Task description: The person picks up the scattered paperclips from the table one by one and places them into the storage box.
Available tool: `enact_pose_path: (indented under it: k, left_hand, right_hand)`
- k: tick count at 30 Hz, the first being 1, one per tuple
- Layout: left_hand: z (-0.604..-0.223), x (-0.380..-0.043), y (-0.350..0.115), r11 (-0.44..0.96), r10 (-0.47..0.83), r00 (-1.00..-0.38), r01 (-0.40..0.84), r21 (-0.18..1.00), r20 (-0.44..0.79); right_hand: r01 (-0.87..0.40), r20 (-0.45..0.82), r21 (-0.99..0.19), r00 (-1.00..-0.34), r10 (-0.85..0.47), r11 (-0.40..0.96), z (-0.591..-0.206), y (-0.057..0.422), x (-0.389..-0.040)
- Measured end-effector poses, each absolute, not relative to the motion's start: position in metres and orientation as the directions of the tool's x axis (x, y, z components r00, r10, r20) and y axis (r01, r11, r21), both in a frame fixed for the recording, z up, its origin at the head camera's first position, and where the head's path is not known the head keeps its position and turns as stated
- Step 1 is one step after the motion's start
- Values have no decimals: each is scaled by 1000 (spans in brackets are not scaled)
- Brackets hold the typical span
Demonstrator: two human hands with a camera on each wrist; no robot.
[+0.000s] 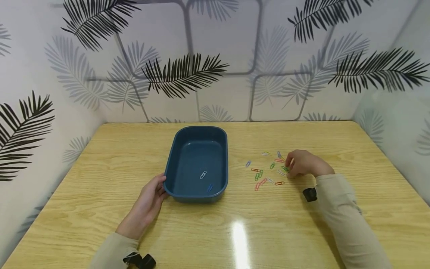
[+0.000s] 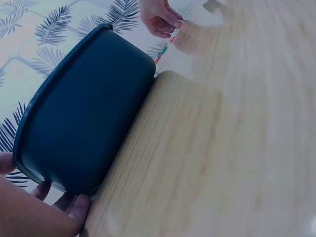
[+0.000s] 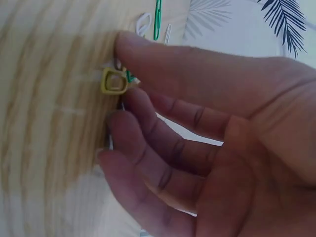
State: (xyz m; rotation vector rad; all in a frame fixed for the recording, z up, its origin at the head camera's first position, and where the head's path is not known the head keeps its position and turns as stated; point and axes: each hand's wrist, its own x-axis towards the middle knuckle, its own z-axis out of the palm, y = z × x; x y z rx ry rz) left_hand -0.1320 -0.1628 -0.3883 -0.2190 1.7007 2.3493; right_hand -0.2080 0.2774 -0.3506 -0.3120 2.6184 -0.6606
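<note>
A dark blue plastic bin (image 1: 196, 196) stands on the table, with a white paper clip (image 1: 203, 175) and a blue paper clip (image 1: 210, 188) lying inside. My left hand (image 1: 149, 201) grips the bin's near left corner, thumb by the rim and fingers against the outer wall. To the right, my right hand (image 1: 305, 163) is low over scattered coloured paper clips (image 1: 260, 173). In the right wrist view, a yellow paper clip (image 3: 114, 81) is between the thumb and forefinger tips, which pinch it. Green and white clips lie just beyond, partly hidden by the thumb.
The wood-grain table (image 1: 134, 153) runs back to a wall (image 1: 221, 97) with a leaf pattern. The loose clips are red, pink, green, white and blue, between the bin and my right hand. A bright light reflection (image 1: 240, 243) shows near the front.
</note>
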Motion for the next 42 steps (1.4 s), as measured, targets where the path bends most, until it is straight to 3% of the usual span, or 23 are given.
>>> enact_pose_path:
  k: [9,18,26,36,42]
  left_hand:
    - [-386,-133,-162,-301,106,-961,-275,913,-254]
    - [-386,-133,-162,-287,106,-963,-270,919,-249]
    - [-387,-131,-162,-291,104,-964,-266,919,-246]
    - [-387,-130,-162,-278,96,-964,-266,923,-249]
    - [-387,-129,-162,-278,99,-964,-264,924,-245]
  right_hand:
    - [-61,-358,-552,-883,-303,831,-348,281,-208]
    - [9,-434,-525,-863,-259,851,-345,279,-204]
    - [-15,-446,-527,-846,-292,850,-347,281,-205]
    - [-44,-314,-659,-891,-328,751,-347,291,-208]
    - [-88,-248,-671,-909,-334,736,-346,291,-211]
